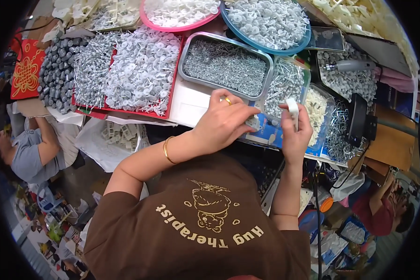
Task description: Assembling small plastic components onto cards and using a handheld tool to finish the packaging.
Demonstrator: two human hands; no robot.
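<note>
My right hand (296,135) pinches a white plastic piece (292,106) upright between thumb and fingers, just in front of a clear container of long metal pins (284,81). To its left, my left hand (224,122), with a ring and a gold bangle, has its fingers bent together at the table's near edge. A small pale piece (253,122) shows at its fingertips; its exact kind is unclear. Beyond that hand lies a rectangular metal tray (184,74) of small metal nails or screws. A clear box of cream-coloured bits (316,109) stands right of my right hand.
White-headed parts (142,70) fill a red tray at left, beside dark grey cylinders (56,70). Pink (147,21) and blue (303,44) basins stand at the back. At right are a grey hand tool (352,66), metal hooks (339,130) and a black device on an arm (358,120).
</note>
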